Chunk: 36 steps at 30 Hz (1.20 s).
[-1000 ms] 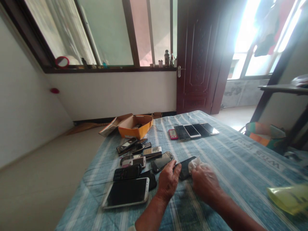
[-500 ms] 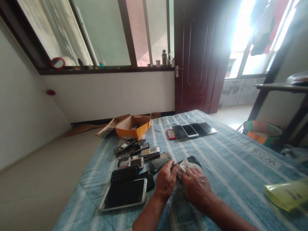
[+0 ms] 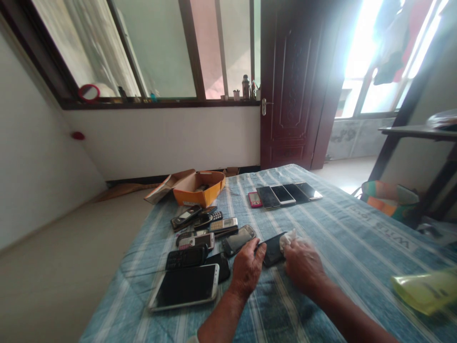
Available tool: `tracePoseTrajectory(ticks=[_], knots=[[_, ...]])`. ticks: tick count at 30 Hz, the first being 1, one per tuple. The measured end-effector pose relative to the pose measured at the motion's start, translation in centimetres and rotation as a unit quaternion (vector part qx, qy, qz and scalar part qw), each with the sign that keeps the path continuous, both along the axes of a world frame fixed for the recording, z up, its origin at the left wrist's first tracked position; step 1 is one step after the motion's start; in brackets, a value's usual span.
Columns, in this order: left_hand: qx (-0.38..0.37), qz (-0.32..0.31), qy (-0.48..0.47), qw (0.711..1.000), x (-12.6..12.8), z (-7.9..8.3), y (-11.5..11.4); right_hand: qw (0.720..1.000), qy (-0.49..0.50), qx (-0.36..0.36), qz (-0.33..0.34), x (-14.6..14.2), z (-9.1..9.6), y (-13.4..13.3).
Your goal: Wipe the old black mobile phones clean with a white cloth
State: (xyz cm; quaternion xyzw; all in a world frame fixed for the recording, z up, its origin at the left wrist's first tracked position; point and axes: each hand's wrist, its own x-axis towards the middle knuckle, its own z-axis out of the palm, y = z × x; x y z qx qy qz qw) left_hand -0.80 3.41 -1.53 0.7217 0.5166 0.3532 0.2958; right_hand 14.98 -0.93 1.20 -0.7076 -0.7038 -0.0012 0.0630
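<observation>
A black smartphone [image 3: 273, 251] lies on the striped blue cover, its screen side not clearly readable. My left hand [image 3: 247, 267] grips its left edge between thumb and fingers. Bunched in the closed fingers of my right hand [image 3: 304, 265] is a white cloth or tissue [image 3: 287, 238], pressed at the phone's right end. Just beyond my left hand lies a grey-framed touchscreen phone [image 3: 240, 239]. To the left are several older phones, among them a keypad phone [image 3: 186, 257] and a large white-framed smartphone [image 3: 185, 285].
An open orange box [image 3: 200, 196] stands behind the pile of phones. Farther back, a small pink phone [image 3: 254, 199] and several smartphones, one white [image 3: 283, 194], lie in a row. A yellow transparent bag [image 3: 423, 289] is at the right. The bed-like surface [image 3: 357, 267] ends at the left above the floor.
My right hand has slid to the right with the white cloth, uncovering more of the black smartphone. My left hand stays at the phone's left edge.
</observation>
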Motion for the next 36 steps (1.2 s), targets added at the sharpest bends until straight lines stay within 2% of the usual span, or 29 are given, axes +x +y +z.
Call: tracePoseTrajectory(ticks=[3, 9, 12, 15, 21, 32, 36], knots=[[0.003, -0.002, -0.001, 1.000, 0.1, -0.1, 0.1, 0.999, 0.004, 0.008, 0.039, -1.4, -0.6, -0.6], [0.010, 0.002, 0.005, 1.000, 0.1, -0.1, 0.2, 0.976, 0.082, 0.105, 0.174, -3.0, -2.9, -0.6], [0.008, 0.005, 0.004, 1.000, 0.0, 0.2, 0.1, 0.962, 0.121, 0.143, 0.198, -2.9, -3.5, 0.2], [0.001, 0.012, 0.004, 1.000, 0.1, 0.5, 0.0, 0.957, 0.139, 0.151, 0.204, -2.7, -3.4, 0.9], [0.007, 0.005, 0.009, 1.000, 0.1, 0.6, -0.1, 0.970, 0.126, 0.113, 0.173, -1.9, -2.3, 1.6], [-0.001, 0.008, -0.007, 1.000, 0.1, 0.6, -0.2, 0.995, 0.073, 0.073, 0.005, 1.6, -1.7, 2.4], [0.003, 0.003, -0.002, 1.000, 0.2, 0.6, -0.2, 0.994, 0.069, 0.079, 0.017, 0.9, -2.0, 2.1]])
